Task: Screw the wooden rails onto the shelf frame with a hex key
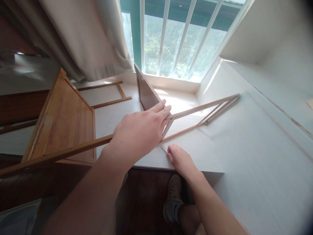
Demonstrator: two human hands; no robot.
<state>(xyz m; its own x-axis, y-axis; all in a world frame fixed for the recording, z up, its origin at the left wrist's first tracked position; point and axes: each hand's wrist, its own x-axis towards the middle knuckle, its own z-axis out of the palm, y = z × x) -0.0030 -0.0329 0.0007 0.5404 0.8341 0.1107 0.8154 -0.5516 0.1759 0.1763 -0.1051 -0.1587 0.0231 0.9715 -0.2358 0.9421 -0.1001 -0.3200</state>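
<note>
Wooden frame [195, 109]: narrow rails, standing on the white ledge [200, 153] in front of the barred window [154, 45], its far end reaching towards the wall on the right.

Head view. Your left hand [143, 127] lies over the near upper corner, where the frame meets a dark panel [146, 93]. Its fingers sit close together across the top edge; the thumb is hidden, so I cannot tell whether you are clamped on the corner or only pressing. Your right hand [181, 160], below that corner and apart from the frame, has thumb and fingers pinched together on a thin metal tool [164, 149]; its tip is too small to identify. To your left stands an orange-brown panel [70, 124], with a long rail [80, 147] crossing in front of it.

Handling, estimated: light for its length and stiff along each rail, but liable to rack at the corners. The smooth finish may slide under flat fingers. Best hold: wrap the thick corner joint, or grip the upper rail near it; avoid loading the slim inner bar.
</note>
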